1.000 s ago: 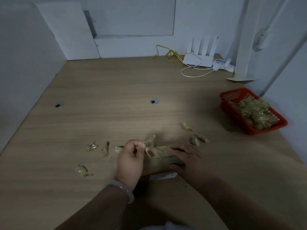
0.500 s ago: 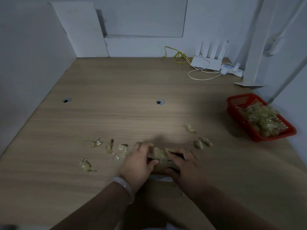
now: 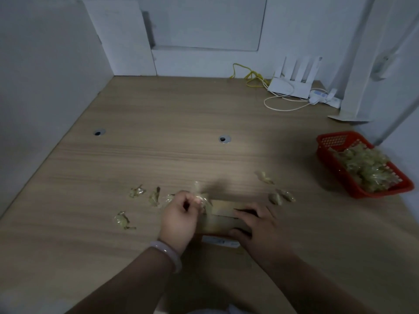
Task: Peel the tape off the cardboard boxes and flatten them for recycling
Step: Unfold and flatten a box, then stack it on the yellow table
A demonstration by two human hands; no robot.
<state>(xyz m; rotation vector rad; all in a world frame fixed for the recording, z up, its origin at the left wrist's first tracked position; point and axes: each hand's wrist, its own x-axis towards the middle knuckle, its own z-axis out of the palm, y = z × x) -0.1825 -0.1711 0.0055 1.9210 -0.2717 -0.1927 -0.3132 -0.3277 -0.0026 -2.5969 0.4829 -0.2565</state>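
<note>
Tape (image 3: 199, 193) now lifts higher off the box (image 3: 223, 214).
Left hand (image 3: 179, 218) pinches it; right hand (image 3: 256, 225) grips the box; table (image 3: 181, 109) stretches wide beyond.

Pinching a crumpled tape strip (image 3: 200, 196) in the left hand (image 3: 179, 219) at the left end of a small box (image 3: 223, 215), holding its right end with the right hand (image 3: 256, 227), on the tabletop (image 3: 181, 155) among tape scraps (image 3: 137, 191), with a red basket (image 3: 326, 141) of tape well to the right
</note>
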